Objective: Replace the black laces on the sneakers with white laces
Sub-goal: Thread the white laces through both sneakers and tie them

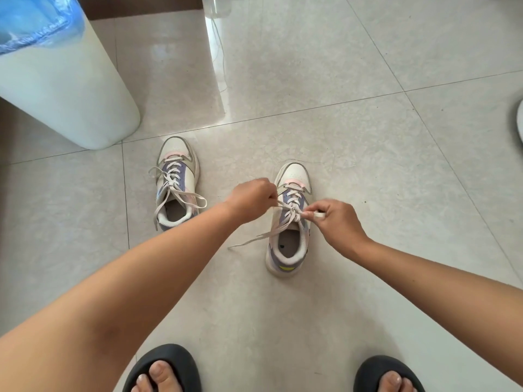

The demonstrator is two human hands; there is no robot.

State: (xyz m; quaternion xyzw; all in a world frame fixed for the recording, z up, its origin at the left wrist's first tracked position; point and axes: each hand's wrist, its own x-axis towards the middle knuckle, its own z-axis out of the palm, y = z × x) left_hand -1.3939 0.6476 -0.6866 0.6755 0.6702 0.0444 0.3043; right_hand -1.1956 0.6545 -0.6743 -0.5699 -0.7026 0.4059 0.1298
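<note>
Two white, purple and pink sneakers stand on the tiled floor, toes pointing away from me. The left sneaker (177, 182) carries a white lace tied in a loose bow. The right sneaker (291, 219) has a white lace (288, 219) crossing at its tongue. My left hand (252, 198) pinches one strand of that lace to the left of the shoe. My right hand (336, 219) pinches the other strand on the shoe's right side. A loose lace end (249, 241) trails onto the floor to the left. No black lace is in view.
A white bin (65, 89) with a blue liner stands at the upper left. Behind it a white cabinet edge (215, 66) rises from the floor. My feet in black slippers (167, 369) are at the bottom edge. A white object (519, 120) shows at the right edge.
</note>
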